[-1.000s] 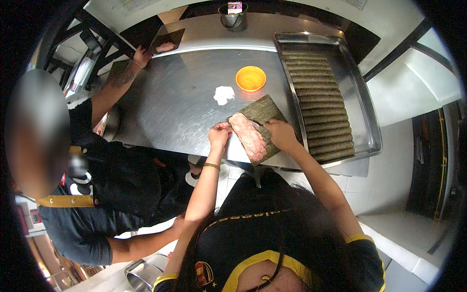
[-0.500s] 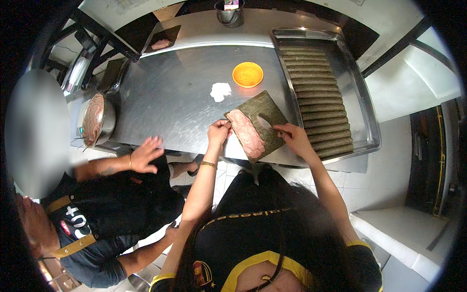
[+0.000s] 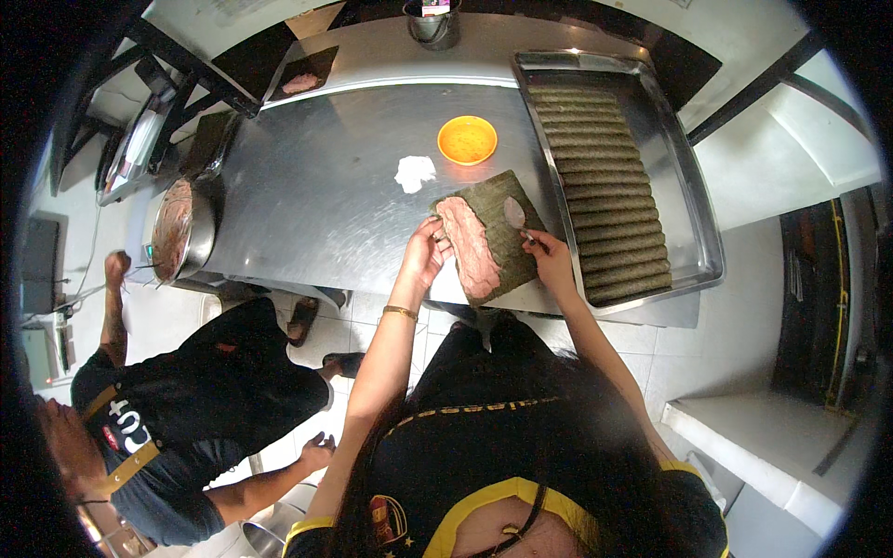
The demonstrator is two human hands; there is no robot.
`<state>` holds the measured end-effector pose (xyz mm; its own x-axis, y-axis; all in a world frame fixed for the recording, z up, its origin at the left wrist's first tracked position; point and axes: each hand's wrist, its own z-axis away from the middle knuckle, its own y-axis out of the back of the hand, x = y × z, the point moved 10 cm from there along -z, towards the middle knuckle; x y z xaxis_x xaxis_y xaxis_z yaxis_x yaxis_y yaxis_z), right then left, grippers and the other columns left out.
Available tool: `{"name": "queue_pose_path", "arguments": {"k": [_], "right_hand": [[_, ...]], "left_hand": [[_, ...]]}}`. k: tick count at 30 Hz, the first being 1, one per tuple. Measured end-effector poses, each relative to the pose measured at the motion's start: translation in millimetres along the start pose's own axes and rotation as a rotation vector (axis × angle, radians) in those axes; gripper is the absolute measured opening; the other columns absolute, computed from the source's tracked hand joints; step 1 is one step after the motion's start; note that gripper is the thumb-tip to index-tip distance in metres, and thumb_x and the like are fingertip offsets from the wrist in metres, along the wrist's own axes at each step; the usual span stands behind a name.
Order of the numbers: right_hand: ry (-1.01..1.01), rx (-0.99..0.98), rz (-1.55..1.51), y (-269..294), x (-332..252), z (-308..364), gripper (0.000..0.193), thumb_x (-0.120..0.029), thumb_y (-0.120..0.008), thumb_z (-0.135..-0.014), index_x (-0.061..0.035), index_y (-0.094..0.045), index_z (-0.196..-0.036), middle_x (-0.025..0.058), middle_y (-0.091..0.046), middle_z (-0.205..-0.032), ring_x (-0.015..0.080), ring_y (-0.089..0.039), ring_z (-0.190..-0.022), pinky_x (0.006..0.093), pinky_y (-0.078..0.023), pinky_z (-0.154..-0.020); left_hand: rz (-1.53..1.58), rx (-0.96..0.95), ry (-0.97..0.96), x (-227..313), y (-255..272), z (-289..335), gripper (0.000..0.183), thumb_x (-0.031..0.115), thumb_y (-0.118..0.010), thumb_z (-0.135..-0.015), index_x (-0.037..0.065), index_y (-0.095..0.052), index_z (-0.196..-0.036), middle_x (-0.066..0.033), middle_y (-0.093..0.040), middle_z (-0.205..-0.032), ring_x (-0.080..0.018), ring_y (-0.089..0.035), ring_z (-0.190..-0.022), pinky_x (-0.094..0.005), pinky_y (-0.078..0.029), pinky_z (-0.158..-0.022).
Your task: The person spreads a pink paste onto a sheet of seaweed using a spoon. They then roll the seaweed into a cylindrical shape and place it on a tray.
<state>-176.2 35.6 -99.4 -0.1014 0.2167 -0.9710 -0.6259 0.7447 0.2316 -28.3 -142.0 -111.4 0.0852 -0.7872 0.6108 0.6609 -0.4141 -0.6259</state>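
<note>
A dark green seaweed sheet (image 3: 521,200) lies tilted on the steel table near its front edge. A thick band of pink meat paste (image 3: 472,251) runs along its left side. My left hand (image 3: 428,253) is at the sheet's left edge, fingers curled against it beside the paste. In my right hand (image 3: 551,259) is a spoon, closed in the fingers by its handle. The spoon's bowl (image 3: 513,212) is over the bare part of the sheet, right of the paste; whether it touches cannot be made out.
At the right, a steel tray (image 3: 702,214) holds several seaweed rolls in a row. An orange bowl (image 3: 467,140) and a crumpled white cloth or tissue (image 3: 415,174) sit beyond the sheet. A steel bowl (image 3: 201,232) stands at the left, near a co-worker in black (image 3: 214,391).
The spoon has moved up and away from the paste, and the paste band looks narrower. My left hand's fingers have shifted up along the sheet edge. The co-worker's arm has drawn back left.
</note>
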Motion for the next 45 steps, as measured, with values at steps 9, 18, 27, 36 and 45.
{"name": "queue_pose_path", "arguments": {"k": [9, 18, 27, 36, 45], "right_hand": [[-0.110, 0.090, 0.004, 2, 1, 2, 0.024, -0.001, -0.050, -0.083, -0.0034, -0.063, -0.104, 0.0105, -0.066, -0.082, 0.0209, -0.063, -0.070, 0.0306, -0.049, -0.066], [0.121, -0.051, 0.440, -17, -45, -4, 0.029, -0.001, -0.051, -0.077, -0.0031, -0.062, -0.104, 0.0156, -0.064, -0.083, 0.0308, -0.063, -0.072, 0.0378, -0.049, -0.065], [0.068, -0.256, 0.566, -27, -50, 56, 0.040, 0.003, -0.049, -0.070, -0.0018, -0.060, -0.108, 0.0177, -0.059, -0.083, 0.0347, -0.057, -0.079, 0.0407, -0.046, -0.071], [0.311, -0.343, 0.883, -27, -98, 85, 0.038, -0.006, -0.052, -0.072, -0.0007, -0.057, -0.109, 0.0144, -0.055, -0.092, 0.0322, -0.056, -0.083, 0.0406, -0.047, -0.070], [0.416, -0.501, 1.143, -64, -109, 106, 0.029, -0.011, -0.049, -0.076, -0.0014, -0.056, -0.102, 0.0114, -0.052, -0.089, 0.0298, -0.056, -0.081, 0.0395, -0.047, -0.070]], "left_hand": [[-0.223, 0.230, -0.083, 12, 36, -23, 0.011, 0.017, -0.048, -0.091, 0.007, -0.052, -0.096, 0.0017, -0.058, -0.084, -0.0073, -0.057, -0.067, -0.0188, -0.050, -0.059], [-0.582, 0.184, 0.152, -9, 35, 33, 0.024, 0.012, -0.048, -0.091, 0.002, -0.052, -0.112, -0.0090, -0.062, -0.104, -0.0169, -0.063, -0.090, -0.0246, -0.052, -0.073], [-0.641, 0.084, 0.157, -25, 23, 54, 0.019, -0.002, -0.056, -0.081, -0.003, -0.058, -0.100, -0.0078, -0.062, -0.092, -0.0165, -0.064, -0.085, -0.0239, -0.051, -0.067], [-0.854, 0.034, 0.096, -32, 28, 48, 0.020, -0.006, -0.063, -0.071, -0.003, -0.063, -0.091, -0.0076, -0.065, -0.084, -0.0124, -0.062, -0.077, -0.0236, -0.051, -0.063], [-0.779, 0.023, 0.066, -32, 28, 50, 0.026, -0.010, -0.061, -0.067, -0.003, -0.063, -0.093, -0.0090, -0.066, -0.086, -0.0133, -0.063, -0.077, -0.0242, -0.051, -0.066]]}}
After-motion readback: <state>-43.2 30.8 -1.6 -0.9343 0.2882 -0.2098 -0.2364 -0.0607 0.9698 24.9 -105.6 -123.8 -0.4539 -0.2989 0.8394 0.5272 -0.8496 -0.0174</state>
